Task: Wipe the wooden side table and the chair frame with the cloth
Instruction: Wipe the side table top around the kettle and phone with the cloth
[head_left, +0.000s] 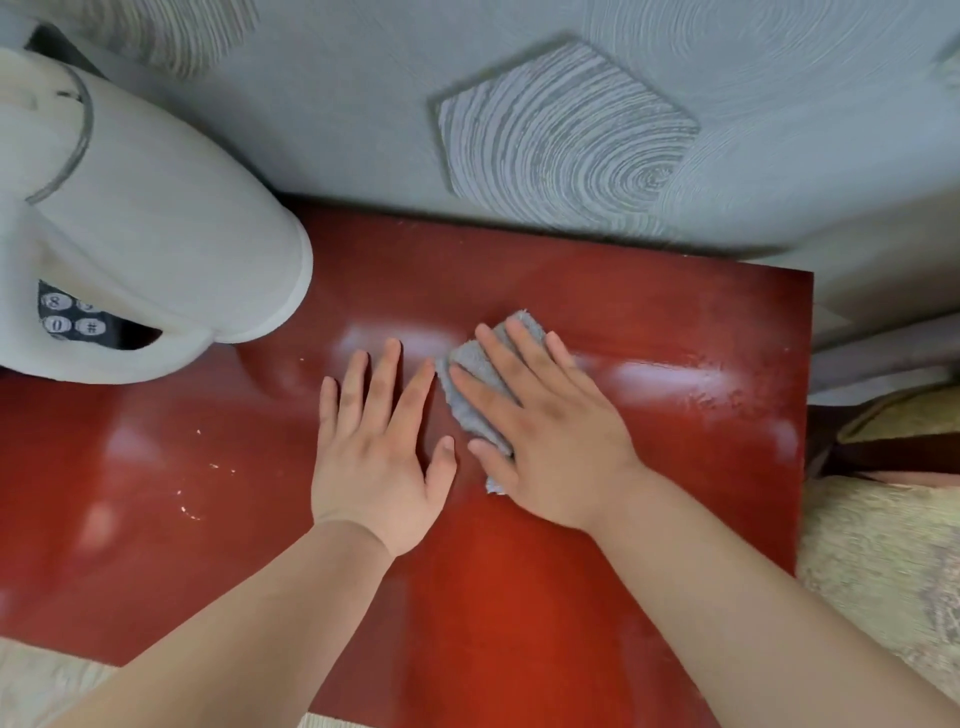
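The side table (545, 597) has a glossy red-brown wooden top that fills the middle of the view. A small grey cloth (475, 371) lies folded on it, near the centre. My right hand (545, 431) presses flat on the cloth, fingers spread, covering most of it. My left hand (376, 447) rests flat on the bare wood just left of the cloth, fingers apart, holding nothing. The chair frame is not clearly in view.
A white lamp shade (140, 228) stands over the table's far left corner, with a dark phone keypad (72, 317) showing under it. A grey patterned wall (566, 140) runs behind the table. Beige upholstery (883, 571) lies to the right.
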